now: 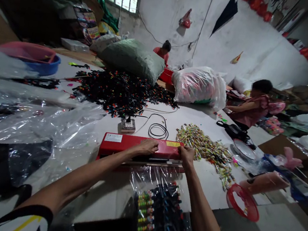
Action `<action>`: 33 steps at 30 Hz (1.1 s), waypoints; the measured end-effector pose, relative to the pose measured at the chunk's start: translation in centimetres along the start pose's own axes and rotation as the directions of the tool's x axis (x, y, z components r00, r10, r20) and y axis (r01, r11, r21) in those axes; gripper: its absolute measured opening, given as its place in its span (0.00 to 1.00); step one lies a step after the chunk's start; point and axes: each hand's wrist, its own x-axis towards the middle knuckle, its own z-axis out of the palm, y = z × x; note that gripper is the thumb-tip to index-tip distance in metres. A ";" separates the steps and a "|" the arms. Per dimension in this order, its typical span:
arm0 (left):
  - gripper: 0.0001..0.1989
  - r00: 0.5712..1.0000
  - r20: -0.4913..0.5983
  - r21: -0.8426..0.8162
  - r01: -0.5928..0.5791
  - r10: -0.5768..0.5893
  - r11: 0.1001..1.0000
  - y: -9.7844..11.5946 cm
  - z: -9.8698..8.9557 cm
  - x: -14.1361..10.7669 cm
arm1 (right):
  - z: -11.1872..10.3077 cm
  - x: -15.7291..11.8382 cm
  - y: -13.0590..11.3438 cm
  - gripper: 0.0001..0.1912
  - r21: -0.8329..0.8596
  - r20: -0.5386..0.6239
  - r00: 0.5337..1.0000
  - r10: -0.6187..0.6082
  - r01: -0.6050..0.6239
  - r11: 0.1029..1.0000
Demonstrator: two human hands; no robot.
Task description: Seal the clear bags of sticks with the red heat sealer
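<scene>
A long red sealing machine [129,146] lies across the white table. My left hand [148,147] rests on top of its red lid, fingers curled down against it; nothing else shows in it. My right hand [187,154] is closed round the lid's right end. From the machine's front edge a clear plastic bag [152,177] extends toward me, its top edge at the slot under the lid. Inside the bag are black pieces and a column of small colourful capped pieces [145,222].
Behind the machine are a socket block [127,125], a coiled cable [159,131], a black heap [117,90] and wrapped colourful pieces [202,142]. Plastic sheets [76,131] lie left, a red basket [243,202] right. Two people sit beyond.
</scene>
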 end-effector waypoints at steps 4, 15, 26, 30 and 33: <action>0.09 0.999 -0.031 0.023 0.031 -0.030 0.999 -0.5 0.2 0.1 | -1.4 -0.2 -2.1 0.08 -0.200 0.093 0.996 -0.003 0.022 0.980; 0.11 0.990 -0.091 -0.007 0.110 -0.110 0.994 -0.5 0.2 -0.1 | -12.7 -16.9 9.4 0.36 -0.100 0.557 0.797 0.233 -0.215 0.972; 0.12 0.987 -0.070 -0.269 0.120 -0.143 0.956 0.0 -2.4 1.0 | -5.5 -24.7 9.3 0.26 0.556 0.533 0.789 0.306 -0.600 0.576; 0.16 0.987 0.153 -0.415 0.019 0.049 0.910 -1.3 -3.9 -2.0 | -6.7 -25.8 10.2 0.28 0.459 0.699 0.671 0.248 -0.687 0.564; 0.13 0.948 0.274 -0.472 -0.011 0.159 0.882 -3.1 -4.7 -4.8 | -9.0 -25.1 10.3 0.28 0.379 0.754 0.648 0.110 -0.566 0.732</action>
